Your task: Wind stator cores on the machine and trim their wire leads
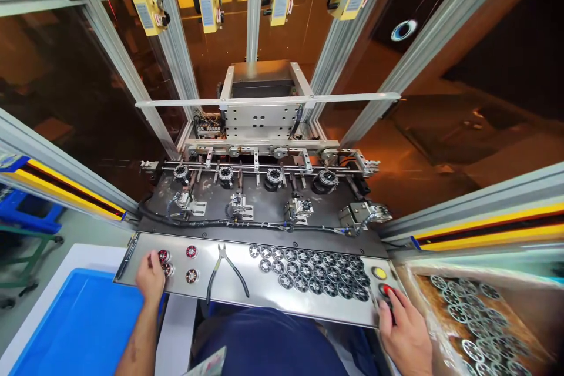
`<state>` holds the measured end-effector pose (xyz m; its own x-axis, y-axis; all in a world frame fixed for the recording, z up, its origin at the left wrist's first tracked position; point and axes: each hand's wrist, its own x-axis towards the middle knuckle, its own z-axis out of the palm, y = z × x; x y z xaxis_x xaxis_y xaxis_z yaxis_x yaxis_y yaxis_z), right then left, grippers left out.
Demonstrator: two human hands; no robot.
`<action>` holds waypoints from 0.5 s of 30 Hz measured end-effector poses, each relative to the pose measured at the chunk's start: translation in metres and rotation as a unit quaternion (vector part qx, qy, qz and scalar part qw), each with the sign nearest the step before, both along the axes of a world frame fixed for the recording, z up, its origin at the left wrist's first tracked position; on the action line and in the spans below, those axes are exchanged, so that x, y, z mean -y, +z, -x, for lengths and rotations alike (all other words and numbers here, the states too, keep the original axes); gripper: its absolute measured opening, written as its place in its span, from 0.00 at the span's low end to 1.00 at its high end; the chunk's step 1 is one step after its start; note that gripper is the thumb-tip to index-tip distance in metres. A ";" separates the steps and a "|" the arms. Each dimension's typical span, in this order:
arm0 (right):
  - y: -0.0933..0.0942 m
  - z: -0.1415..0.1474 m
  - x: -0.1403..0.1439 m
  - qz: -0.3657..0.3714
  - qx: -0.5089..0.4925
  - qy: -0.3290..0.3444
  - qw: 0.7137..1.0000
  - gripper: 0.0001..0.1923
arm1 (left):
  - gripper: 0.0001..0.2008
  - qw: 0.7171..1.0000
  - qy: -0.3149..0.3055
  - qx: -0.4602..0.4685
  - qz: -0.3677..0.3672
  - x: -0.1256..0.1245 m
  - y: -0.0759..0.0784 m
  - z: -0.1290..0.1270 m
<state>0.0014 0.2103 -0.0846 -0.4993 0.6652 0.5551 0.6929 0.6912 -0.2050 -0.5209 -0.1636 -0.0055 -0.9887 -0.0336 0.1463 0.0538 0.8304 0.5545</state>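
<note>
Silvery ledge (264,290) under round parts (304,269), amber panels (233,44) behind.

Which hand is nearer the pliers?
Left. The left hand is to the left of the pliers, by the red parts; the right hand is farther off rightward, at the red button.

Our hands are pretty well apart, one on each side. Our left forearm (138,341) is bare and comes up from the near left, wrist fairly straight, with our left hand (150,279) at the end, fingers bunched and curled; honestly can't tell how tightly they close. Our right hand (406,326) is on the near right, back of it up, fingers bent and aimed far-left, thumb spread off the index. Our torso (268,343) sits near middle in dark blue.
</note>
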 end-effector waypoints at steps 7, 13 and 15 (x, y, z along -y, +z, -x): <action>0.005 0.001 0.001 0.013 0.014 -0.011 1.000 0.32 | 0.14 1.000 0.008 0.011 0.000 -0.003 0.002 -0.002; 0.006 0.001 0.001 0.016 0.014 -0.009 1.000 0.31 | 0.13 1.000 0.011 0.014 0.001 -0.004 0.003 -0.003; 0.006 0.001 0.001 0.018 0.012 -0.012 1.000 0.31 | 0.13 1.000 0.009 0.016 0.001 -0.004 0.003 -0.003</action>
